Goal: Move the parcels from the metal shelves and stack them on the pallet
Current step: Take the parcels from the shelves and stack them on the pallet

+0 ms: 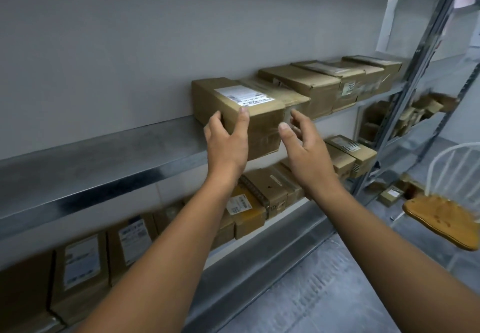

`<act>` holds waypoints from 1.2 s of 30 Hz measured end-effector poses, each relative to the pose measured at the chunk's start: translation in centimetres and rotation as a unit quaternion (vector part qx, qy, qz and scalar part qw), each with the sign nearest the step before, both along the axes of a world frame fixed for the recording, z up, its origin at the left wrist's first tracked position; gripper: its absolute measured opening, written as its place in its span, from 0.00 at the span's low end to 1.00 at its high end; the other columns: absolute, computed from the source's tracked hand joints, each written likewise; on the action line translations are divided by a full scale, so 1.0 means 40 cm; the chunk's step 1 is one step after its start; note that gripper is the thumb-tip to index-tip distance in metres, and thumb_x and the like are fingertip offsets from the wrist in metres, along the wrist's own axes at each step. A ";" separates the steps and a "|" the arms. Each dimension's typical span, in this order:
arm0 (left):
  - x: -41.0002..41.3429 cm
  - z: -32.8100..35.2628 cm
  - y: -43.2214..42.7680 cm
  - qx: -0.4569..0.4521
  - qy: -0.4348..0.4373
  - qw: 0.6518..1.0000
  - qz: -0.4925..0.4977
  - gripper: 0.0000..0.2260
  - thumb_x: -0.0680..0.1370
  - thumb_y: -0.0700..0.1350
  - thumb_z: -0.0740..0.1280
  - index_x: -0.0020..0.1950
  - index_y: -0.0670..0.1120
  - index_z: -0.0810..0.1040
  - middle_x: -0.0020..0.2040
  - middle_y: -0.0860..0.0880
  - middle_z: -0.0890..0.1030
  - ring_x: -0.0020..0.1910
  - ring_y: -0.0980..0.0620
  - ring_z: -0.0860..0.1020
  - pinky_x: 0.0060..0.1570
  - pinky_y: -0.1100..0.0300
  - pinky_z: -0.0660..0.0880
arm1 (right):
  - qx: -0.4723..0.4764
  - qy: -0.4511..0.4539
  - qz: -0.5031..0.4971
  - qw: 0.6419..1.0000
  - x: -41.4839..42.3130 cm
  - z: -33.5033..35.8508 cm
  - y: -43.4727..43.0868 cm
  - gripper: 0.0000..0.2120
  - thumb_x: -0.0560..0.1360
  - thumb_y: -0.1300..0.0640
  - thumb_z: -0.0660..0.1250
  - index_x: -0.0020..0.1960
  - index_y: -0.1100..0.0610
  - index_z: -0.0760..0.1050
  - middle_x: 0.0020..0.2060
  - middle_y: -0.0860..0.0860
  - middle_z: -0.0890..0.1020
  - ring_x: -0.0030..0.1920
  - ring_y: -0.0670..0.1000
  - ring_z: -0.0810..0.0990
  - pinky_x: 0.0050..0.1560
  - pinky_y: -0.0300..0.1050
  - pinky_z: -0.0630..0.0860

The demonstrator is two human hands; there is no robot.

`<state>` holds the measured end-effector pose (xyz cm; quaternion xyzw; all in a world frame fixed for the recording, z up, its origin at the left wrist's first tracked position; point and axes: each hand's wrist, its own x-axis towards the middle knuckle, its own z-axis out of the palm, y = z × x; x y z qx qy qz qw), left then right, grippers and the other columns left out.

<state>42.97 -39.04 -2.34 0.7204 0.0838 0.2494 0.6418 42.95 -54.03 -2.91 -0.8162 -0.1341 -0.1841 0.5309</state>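
Note:
A brown cardboard parcel (228, 96) with a white label on top sits at the left end of a row on the metal shelf (104, 161), jutting over the shelf's front edge. My left hand (227, 142) grips its front left corner, thumb on the front face and fingers around the left side. My right hand (305, 143) is open, fingers spread, just off the parcel's front right corner; I cannot tell if it touches. More brown parcels (335, 83) line the same shelf to the right. No pallet is in view.
The lower shelf (259, 260) holds several labelled parcels (249, 203). A metal upright (405, 104) stands at the right, with more boxes behind it. A white-backed wooden chair (444, 216) stands on the grey floor (337, 293) at the right.

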 end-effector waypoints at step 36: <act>-0.975 -0.443 0.119 -0.003 -0.008 0.890 0.456 0.33 0.78 0.59 0.68 0.82 0.53 0.64 0.77 0.52 0.70 0.74 0.58 0.72 0.71 0.54 0.73 | 0.007 0.140 0.555 0.820 -0.624 -0.383 0.397 0.31 0.74 0.43 0.74 0.75 0.44 0.70 0.62 0.40 0.71 0.61 0.30 0.74 0.56 0.23 0.68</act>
